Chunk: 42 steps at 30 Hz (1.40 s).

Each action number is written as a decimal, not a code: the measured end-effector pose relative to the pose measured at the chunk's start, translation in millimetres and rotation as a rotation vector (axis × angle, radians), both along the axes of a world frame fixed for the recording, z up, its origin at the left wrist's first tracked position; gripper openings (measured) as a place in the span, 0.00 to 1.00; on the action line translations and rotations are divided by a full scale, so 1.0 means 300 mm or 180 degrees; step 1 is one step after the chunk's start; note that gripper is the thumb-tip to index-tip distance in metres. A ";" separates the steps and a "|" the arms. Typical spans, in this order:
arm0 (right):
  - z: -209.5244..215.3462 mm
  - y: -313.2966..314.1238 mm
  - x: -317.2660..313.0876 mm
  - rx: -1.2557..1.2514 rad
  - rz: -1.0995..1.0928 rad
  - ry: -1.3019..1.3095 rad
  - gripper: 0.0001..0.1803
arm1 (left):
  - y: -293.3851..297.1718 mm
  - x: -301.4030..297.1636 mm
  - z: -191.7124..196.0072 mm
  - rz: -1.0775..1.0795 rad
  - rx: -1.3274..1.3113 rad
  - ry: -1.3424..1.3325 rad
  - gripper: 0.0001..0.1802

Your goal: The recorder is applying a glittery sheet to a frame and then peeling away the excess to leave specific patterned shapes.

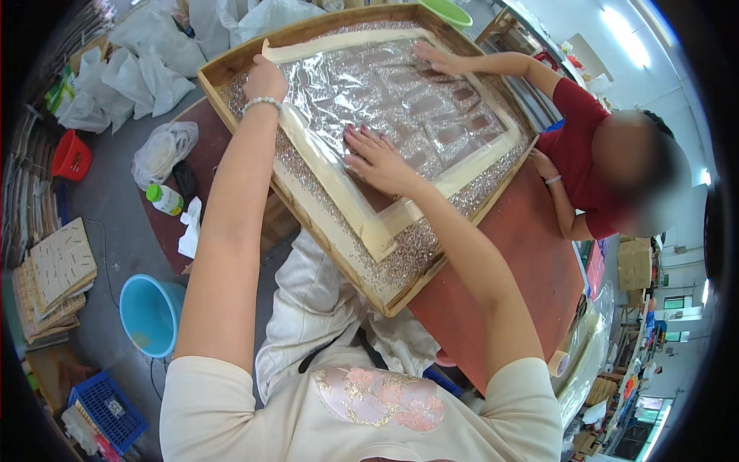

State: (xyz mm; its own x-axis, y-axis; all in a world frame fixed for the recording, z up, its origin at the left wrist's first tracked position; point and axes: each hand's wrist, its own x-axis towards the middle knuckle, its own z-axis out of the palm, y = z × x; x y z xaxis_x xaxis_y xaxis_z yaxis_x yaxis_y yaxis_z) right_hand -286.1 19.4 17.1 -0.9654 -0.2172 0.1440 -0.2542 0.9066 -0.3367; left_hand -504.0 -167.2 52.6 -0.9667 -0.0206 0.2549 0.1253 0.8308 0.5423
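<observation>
"Finished?"
"Laid inside the tray's (323, 25) edges: plastic sheet (396, 96), but wrinkled, so probably unfinished."
"Holding?"
"Apparently gripping its corner near tray's left corner with left hand (265, 79); pressing flat, ungrasping, with right hand (382, 164)."

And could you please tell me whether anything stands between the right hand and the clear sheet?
Nothing visible does: the right hand lies with its fingers spread on the clear sheet. The co-worker's hand is near the sheet's far corner, well apart.
</observation>
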 end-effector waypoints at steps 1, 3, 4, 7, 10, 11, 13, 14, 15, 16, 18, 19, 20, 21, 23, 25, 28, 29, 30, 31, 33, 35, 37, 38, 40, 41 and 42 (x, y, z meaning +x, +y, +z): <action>0.034 0.040 -0.029 0.0017 0.0012 0.0037 0.30 | 0.000 -0.007 0.007 0.0053 0.0050 0.0061 0.16; 0.094 0.128 -0.066 -0.0412 -0.0632 0.0153 0.30 | 0.017 -0.010 0.015 0.0004 0.0008 0.0013 0.16; 0.053 0.172 -0.053 0.0324 -0.0858 0.0786 0.29 | 0.040 0.010 0.036 -0.0076 -0.0098 -0.0057 0.15; -0.055 0.185 -0.043 0.0583 -0.1026 0.0899 0.29 | 0.035 0.021 0.028 0.0004 -0.0024 -0.0060 0.20; -0.061 0.181 -0.045 0.0571 -0.1135 0.0953 0.30 | 0.043 0.015 0.046 0.0023 -0.0014 -0.0126 0.23; -0.056 0.187 -0.052 0.0521 -0.1201 0.0986 0.30 | 0.055 0.017 0.060 -0.0004 -0.0053 -0.0176 0.23; -0.040 0.176 -0.067 0.0430 -0.1238 0.0989 0.30 | 0.048 0.013 0.051 -0.0060 -0.0095 -0.0103 0.19; -0.045 0.174 -0.054 0.0394 -0.1222 0.0987 0.30 | 0.048 0.008 0.051 -0.0100 -0.0135 -0.0043 0.16; -0.051 0.175 -0.041 0.0359 -0.1203 0.0979 0.30 | 0.056 0.008 0.058 -0.0118 -0.0134 -0.0034 0.16; -0.051 0.180 -0.042 0.0372 -0.1285 0.0949 0.31 | 0.064 0.009 0.065 -0.0108 -0.0101 -0.0020 0.16; -0.017 0.207 -0.082 0.0272 -0.1253 0.0814 0.31 | 0.066 0.010 0.071 -0.0108 -0.0073 0.0004 0.15; -0.002 0.224 -0.102 0.0178 -0.1210 0.0676 0.31 | 0.061 0.006 0.067 -0.0086 -0.0064 -0.0012 0.16; -0.003 0.243 -0.108 -0.0059 -0.1122 0.0904 0.26 | 0.056 0.002 0.063 -0.0064 -0.0056 -0.0028 0.16; -0.024 0.262 -0.101 -0.0070 -0.1122 0.0907 0.26 | 0.041 -0.002 0.057 -0.0023 -0.0062 -0.0049 0.16; -0.045 0.320 -0.074 -0.2565 -0.1508 0.0951 0.20 | 0.051 0.014 0.056 -0.0024 0.0019 -0.0166 0.17; -0.010 0.314 -0.068 -0.2261 -0.1614 0.1771 0.14 | 0.051 0.028 0.061 -0.0047 -0.0082 -0.0188 0.17; 0.052 0.308 -0.063 -0.2182 -0.1759 0.1772 0.10 | 0.058 0.022 0.065 -0.0041 -0.0144 -0.0182 0.16; 0.061 0.286 -0.068 -0.2621 -0.1660 0.1572 0.08 | 0.056 0.020 0.062 -0.0042 -0.0147 -0.0179 0.16; 0.070 0.268 -0.068 -0.3049 -0.1559 0.1365 0.07 | 0.055 0.021 0.056 -0.0045 -0.0194 -0.0166 0.16; 0.080 0.252 -0.068 -0.3047 -0.1564 0.1368 0.07 | 0.054 0.020 0.052 -0.0047 -0.0241 -0.0154 0.16; 0.105 0.222 -0.063 -0.3440 -0.1406 0.0947 0.08 | 0.050 0.011 0.054 -0.0036 -0.0241 -0.0139 0.16; 0.136 0.213 -0.057 -0.3267 -0.1557 0.0602 0.09 | 0.047 0.004 0.059 -0.0011 -0.0248 -0.0124 0.16; 0.144 0.245 -0.061 -0.2491 -0.1594 0.0341 0.11 | 0.060 0.002 0.070 -0.0037 -0.0298 -0.0123 0.16; 0.135 0.255 -0.072 -0.2491 -0.1592 0.0345 0.11 | 0.067 -0.001 0.072 -0.0036 -0.0298 -0.0119 0.16; 0.111 0.264 -0.092 -0.1360 -0.1326 0.2068 0.14 | 0.074 -0.007 0.071 -0.0010 -0.0323 -0.0154 0.16; 0.102 0.275 -0.094 -0.1364 -0.1322 0.2071 0.14 | 0.078 -0.008 0.070 -0.0007 -0.0325 -0.0151 0.16; 0.100 0.275 -0.091 -0.1131 -0.1378 0.2065 0.15 | 0.075 -0.008 0.064 0.0004 -0.0322 -0.0150 0.16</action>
State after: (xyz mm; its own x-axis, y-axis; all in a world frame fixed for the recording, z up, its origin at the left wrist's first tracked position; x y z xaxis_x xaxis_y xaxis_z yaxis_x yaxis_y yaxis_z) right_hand -313.5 102.0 47.2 -0.6561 0.3141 0.6862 -0.1506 0.8365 -0.5268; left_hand -506.6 -144.6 71.9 -0.9777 0.0018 0.2099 0.1006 0.8818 0.4608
